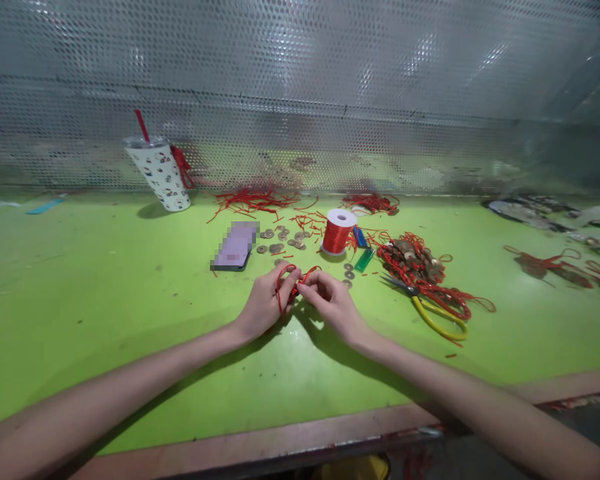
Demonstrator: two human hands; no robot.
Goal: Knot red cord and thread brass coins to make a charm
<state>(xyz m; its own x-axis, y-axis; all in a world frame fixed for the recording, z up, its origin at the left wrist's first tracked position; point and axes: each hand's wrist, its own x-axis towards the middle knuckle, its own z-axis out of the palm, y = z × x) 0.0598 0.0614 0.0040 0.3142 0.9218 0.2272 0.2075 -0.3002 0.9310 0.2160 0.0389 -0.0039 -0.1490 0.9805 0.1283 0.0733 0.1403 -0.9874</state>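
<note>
A red cord [280, 293] is pinched between my two hands over the middle of the green table; a loop of it hangs over the fingers of my left hand [266, 299]. My right hand [334, 300] closes thumb and forefinger on the same cord, close to the left fingertips. Whether a coin is strung on the cord I cannot tell. Just beyond my hands lie loose round coins [276, 247] with holes. A spool of red cord [338, 233] stands upright behind my right hand, with a green lighter [365, 259] and a blue lighter [361, 237] beside it.
Yellow-handled scissors [437, 317] lie right of my hands, against a heap of corded coins [413, 260]. A phone [235, 247] lies left of the loose coins. Farther back stand a patterned tumbler [160, 175] with a straw and piles of red cord pieces [255, 199], before a perforated metal panel [280, 87].
</note>
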